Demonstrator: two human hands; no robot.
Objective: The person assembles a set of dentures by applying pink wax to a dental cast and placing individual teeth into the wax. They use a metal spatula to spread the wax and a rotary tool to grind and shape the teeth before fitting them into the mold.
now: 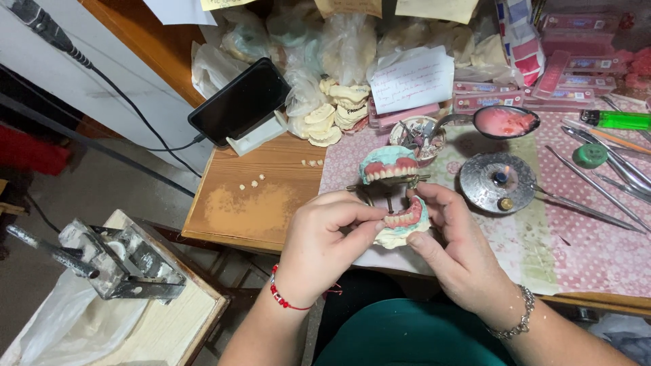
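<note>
A dental articulator [390,183] with two plaster casts stands open at the table's front edge. Its upper cast [388,165] carries pink wax and a row of white teeth. The lower denture cast [405,222], also pink wax with teeth on pale plaster, sits between my hands. My left hand [324,244] pinches at the front of the lower teeth with thumb and fingers. My right hand [453,247] cups the lower cast from the right and below. Whether a loose tooth is in my left fingertips is hidden.
A round metal burner [498,181], a spoon of pink wax [505,122], several metal instruments [603,169], a green lighter [617,120], loose teeth [252,181], a phone on a stand [239,102], bagged plaster casts [336,102] and a grey metal press [112,261] at lower left.
</note>
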